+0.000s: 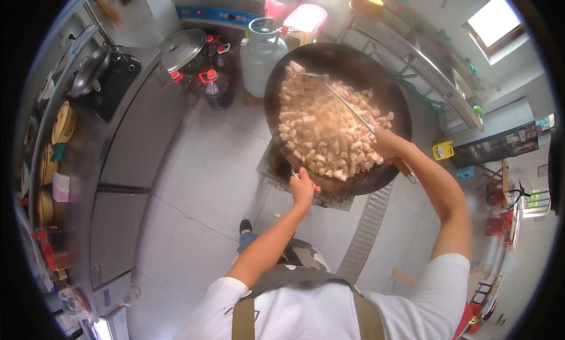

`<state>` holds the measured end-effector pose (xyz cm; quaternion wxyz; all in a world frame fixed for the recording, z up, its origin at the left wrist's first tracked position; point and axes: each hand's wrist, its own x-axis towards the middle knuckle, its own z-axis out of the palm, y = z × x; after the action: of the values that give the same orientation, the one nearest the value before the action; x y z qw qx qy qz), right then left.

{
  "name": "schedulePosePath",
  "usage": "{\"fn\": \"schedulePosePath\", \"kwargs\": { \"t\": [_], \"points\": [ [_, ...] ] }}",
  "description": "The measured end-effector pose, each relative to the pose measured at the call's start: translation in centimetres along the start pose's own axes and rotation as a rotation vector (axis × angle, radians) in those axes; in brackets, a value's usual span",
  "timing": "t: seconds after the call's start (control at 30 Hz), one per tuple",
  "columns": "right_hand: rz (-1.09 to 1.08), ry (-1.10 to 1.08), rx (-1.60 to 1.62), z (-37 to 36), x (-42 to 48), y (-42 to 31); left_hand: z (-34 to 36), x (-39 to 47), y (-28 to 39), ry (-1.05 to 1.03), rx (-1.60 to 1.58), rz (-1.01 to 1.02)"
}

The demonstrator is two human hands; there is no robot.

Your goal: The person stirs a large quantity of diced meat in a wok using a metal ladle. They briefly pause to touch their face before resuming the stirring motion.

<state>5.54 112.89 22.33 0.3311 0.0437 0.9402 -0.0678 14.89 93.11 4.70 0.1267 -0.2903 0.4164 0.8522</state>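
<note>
In front of me a large dark wok [388,88] rests on a low stove [276,163]. Pale chunks of meat [318,132] fill much of it, and steam blurs their middle. My right hand [388,143] grips the wooden-ended handle of a long metal spatula [351,108]. Its blade lies among the meat near the far left side of the wok. At the near rim, my left hand [303,188] is closed around a metal wok handle [295,174], mostly covered by my fingers.
A grey gas cylinder [262,60] stands just beyond the wok at the left. Near it are red-capped jugs of dark liquid [217,90] and a large metal lid [182,49]. A steel cabinet [141,128] runs along the left. A floor drain grate [368,229] crosses the tiles.
</note>
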Motion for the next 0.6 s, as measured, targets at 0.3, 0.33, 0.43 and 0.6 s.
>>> {"fn": "schedulePosePath", "kwargs": {
  "t": [0.3, 0.33, 0.43, 0.6],
  "points": [
    [0.253, 0.071, 0.224, 8.8, -12.9, -0.1, -1.4, 0.3, -0.4, -0.178, -0.158, -0.077],
    [0.261, 0.060, 0.463, 9.4, -14.5, -0.1, -1.6, -0.1, 0.1, -0.180, -0.273, -0.141],
    [0.271, 0.202, 0.870, 10.3, -19.4, -1.8, -3.1, -0.4, -0.1, -0.211, -0.382, -0.230],
    [0.353, 0.331, 1.019, 12.0, -25.7, -4.2, -3.4, 0.3, -0.7, -0.245, -0.398, -0.244]
  ]
}}
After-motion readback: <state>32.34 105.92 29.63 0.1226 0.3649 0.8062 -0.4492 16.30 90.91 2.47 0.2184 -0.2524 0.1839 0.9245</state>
